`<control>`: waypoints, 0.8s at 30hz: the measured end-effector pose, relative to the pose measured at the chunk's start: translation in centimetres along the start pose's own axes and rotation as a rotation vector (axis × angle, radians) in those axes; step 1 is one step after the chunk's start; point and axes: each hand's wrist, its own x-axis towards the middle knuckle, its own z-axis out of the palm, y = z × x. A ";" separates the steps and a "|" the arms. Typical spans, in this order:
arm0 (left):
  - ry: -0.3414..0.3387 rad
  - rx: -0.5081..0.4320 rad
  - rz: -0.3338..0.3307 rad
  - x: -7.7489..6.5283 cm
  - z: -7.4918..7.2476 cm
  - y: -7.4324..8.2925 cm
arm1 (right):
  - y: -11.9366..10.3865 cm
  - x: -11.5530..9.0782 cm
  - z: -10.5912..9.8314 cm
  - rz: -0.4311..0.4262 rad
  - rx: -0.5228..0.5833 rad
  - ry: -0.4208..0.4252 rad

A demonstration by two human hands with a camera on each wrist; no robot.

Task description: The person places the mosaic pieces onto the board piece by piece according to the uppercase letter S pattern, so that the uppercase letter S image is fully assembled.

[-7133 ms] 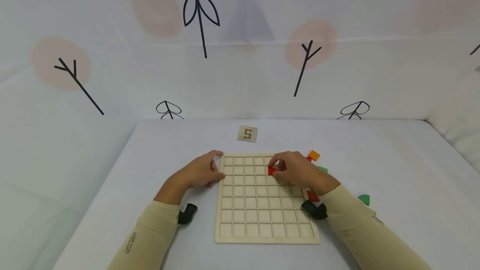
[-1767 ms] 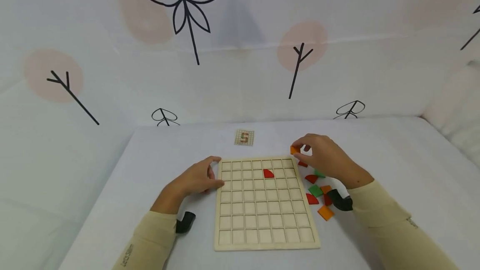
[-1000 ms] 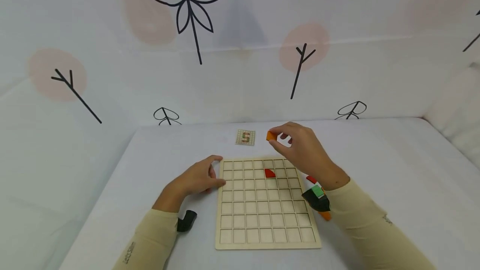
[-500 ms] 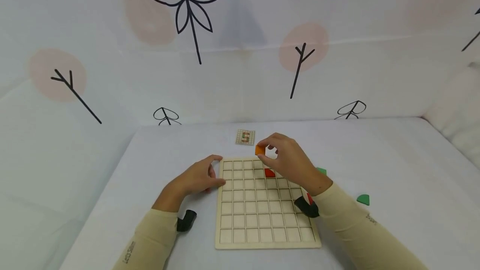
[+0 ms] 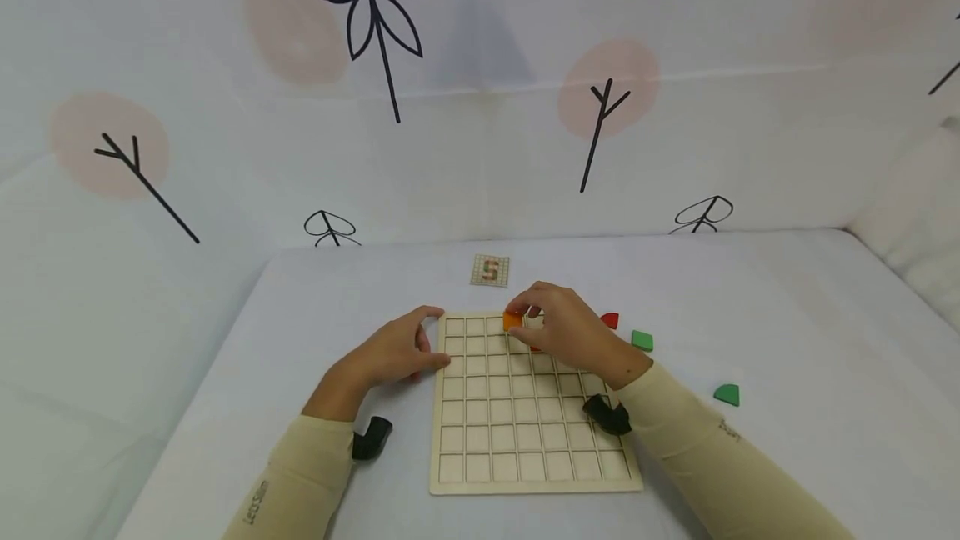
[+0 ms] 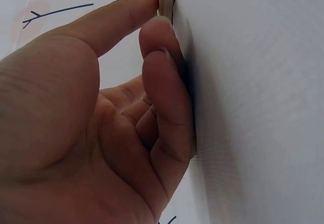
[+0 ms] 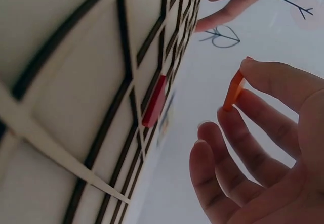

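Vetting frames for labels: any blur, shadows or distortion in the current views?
Head: even light, no harsh glare, card too small for detail. Left wrist: left hand dim, shadow beside it on the white tabletop. Right wrist: board looks bowed at upper left, card blurred beyond the red piece.

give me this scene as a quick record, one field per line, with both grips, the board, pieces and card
left grip: touching the board's left edge
right grip: pinching an orange piece over the far row
board: pale, gridded, flat
piece on board: red piece
loose at right: another red piece, squarish green piece, rounded green piece
card: beyond the board, S-like pattern
hidden: anything under the right forearm
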 end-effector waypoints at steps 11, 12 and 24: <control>-0.001 -0.008 0.008 0.0 0.0 -0.2 | 0.8 0.1 0.5 0.082 0.033 -0.099; -0.002 -0.011 0.007 0.0 0.0 -0.2 | 0.8 0.2 0.6 0.085 0.032 -0.107; -0.003 -0.003 0.025 -0.1 -0.2 0.0 | 0.5 0.3 1.3 0.074 -0.081 -0.142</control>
